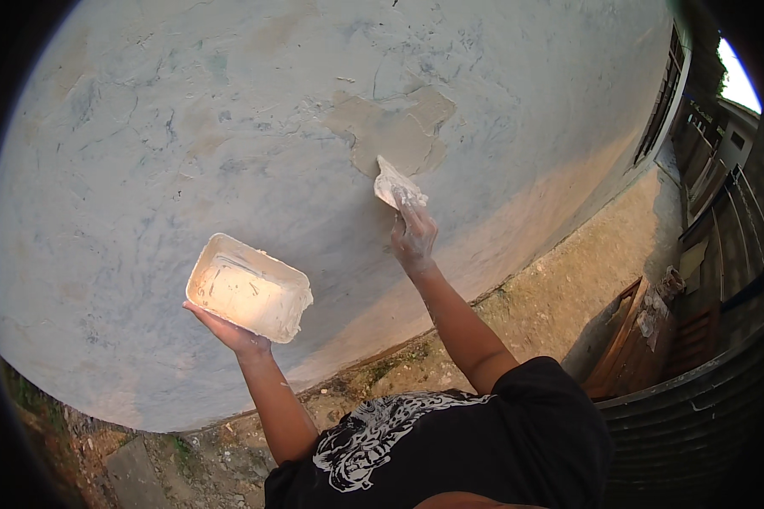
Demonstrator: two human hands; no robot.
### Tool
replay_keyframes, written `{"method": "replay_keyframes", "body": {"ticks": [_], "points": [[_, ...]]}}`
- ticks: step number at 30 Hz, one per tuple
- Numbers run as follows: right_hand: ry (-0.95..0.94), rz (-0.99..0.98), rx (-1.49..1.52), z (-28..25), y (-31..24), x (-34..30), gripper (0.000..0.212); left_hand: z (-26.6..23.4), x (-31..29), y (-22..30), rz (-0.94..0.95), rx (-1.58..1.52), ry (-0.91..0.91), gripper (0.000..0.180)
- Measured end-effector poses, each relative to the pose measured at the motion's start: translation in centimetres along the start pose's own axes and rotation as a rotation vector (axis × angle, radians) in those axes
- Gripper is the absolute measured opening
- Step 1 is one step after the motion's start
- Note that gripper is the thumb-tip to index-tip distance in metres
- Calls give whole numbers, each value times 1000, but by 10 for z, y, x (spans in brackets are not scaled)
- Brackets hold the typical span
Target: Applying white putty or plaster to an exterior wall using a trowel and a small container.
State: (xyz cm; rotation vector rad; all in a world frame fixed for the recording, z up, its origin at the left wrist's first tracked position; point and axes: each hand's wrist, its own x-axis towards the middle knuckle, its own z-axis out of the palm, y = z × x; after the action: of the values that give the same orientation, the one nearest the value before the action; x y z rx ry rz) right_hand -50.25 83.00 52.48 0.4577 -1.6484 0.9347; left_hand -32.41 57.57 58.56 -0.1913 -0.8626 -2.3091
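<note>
My left hand (pixel 233 333) supports a rectangular whitish plastic tub (pixel 267 297) from beneath, its fingers under the near side. The tub is tilted so its inside shows, smeared with pale filler, and its right rim is ragged or crusted. Higher and to the right, my right hand (pixel 414 237) grips a putty-caked flat scraper (pixel 392 184). The tool's upper tip meets the wall at the lower edge of a damp-looking beige filler patch (pixel 395 131). White filler coats the fingers of that hand.
The pale grey-blue wall (pixel 144 153) is rough, with cracks and trowel marks. A barred window (pixel 660 93) is set at the far right. Bare earth (pixel 526 297) runs along the wall's foot. Wooden boards (pixel 624 339) and corrugated sheeting (pixel 696 416) lie to the right.
</note>
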Motion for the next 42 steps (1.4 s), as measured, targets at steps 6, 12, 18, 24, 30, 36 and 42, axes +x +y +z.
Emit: {"method": "replay_keyframes", "body": {"ticks": [6,12,18,24,30,36,42], "points": [[-259,26,279,-5,-54,-27,37,15,-2,4,-15,-4,-94,79],[290,624,325,-15,31,33,21,7,-7,16,16,31,-2,84],[364,806,371,-49,3,97,28,-10,-16,34,92,91,106,84],[231,561,-156,-10,-14,96,38,-24,-20,40,119,97,110,83],[20,418,-5,24,-112,116,32,-10,-18,34,107,116,121,82],[30,218,397,5,-153,119,28,3,-11,25,116,124,161,82],[225,551,12,-23,-39,76,32,-17,-15,36,134,98,157,82]]}}
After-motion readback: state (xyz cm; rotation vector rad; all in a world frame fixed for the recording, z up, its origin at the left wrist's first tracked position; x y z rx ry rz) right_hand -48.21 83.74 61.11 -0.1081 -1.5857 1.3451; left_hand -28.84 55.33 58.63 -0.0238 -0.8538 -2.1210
